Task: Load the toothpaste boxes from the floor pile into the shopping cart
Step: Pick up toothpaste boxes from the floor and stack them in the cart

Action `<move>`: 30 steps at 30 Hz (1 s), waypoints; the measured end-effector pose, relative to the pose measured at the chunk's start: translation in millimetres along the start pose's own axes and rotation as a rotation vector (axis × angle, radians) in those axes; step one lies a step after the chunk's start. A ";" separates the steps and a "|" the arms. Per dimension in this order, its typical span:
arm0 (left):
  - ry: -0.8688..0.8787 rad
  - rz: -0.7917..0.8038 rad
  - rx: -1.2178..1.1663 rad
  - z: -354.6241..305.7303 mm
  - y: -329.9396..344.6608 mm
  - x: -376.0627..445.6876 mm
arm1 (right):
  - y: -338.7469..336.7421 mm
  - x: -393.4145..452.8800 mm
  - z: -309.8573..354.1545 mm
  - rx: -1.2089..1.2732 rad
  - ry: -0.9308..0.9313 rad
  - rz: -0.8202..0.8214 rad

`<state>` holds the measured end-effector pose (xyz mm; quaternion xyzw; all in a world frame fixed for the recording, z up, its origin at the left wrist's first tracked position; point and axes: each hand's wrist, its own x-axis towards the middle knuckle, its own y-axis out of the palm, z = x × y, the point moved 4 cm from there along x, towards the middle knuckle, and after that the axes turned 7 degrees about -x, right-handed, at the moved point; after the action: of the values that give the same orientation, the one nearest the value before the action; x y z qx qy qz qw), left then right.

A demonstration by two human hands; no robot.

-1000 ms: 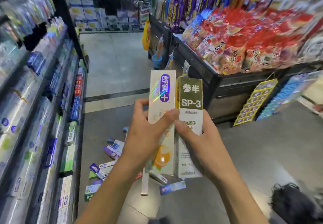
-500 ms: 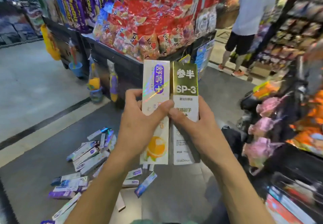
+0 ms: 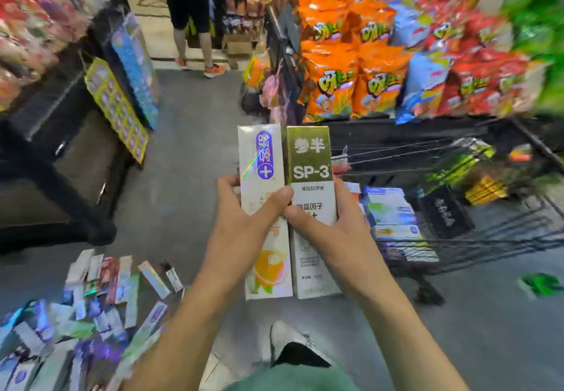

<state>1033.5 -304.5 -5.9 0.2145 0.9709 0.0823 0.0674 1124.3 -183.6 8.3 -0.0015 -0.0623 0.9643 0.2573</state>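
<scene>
— How are the two boxes held?

— The white box (image 3: 265,207) is grasped in the left hand (image 3: 244,225), thumb laid across its front; the gold-topped box (image 3: 311,207) is grasped in the right hand (image 3: 332,232) the same way. Both are kept upright, long axes running up and down, printed fronts turned to the camera, long edges touching side by side, above the floor (image 3: 183,177).

— And the cart?

— The shopping cart (image 3: 488,232) is seen just right of the hands. Several boxes (image 3: 393,216) are stacked flat in its near left corner; yellow and dark packets are lying further right, blurred.

— What is left on the floor?

— A loose pile of boxes (image 3: 91,308) is spread at lower left, pointing every way.

— Room to move?

— Bare floor is left between a dark display stand (image 3: 61,152) on the left and the cart; snack bags (image 3: 366,70) are banked behind the cart's far rim.
</scene>
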 end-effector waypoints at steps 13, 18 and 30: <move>-0.151 0.267 0.100 80.9 183.7 24.0 | -177.2 -9.7 -84.3 0.090 0.148 -0.350; -0.200 0.219 0.100 113.3 273.3 54.1 | -272.6 26.4 -119.0 0.130 0.202 -0.356; -0.274 0.023 0.225 175.9 371.9 120.6 | -415.8 101.1 -176.6 0.154 0.345 -0.186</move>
<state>1105.1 102.7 -119.2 0.2407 0.9533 -0.0560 0.1737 1249.0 245.2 -113.6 -0.1413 0.0565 0.9238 0.3513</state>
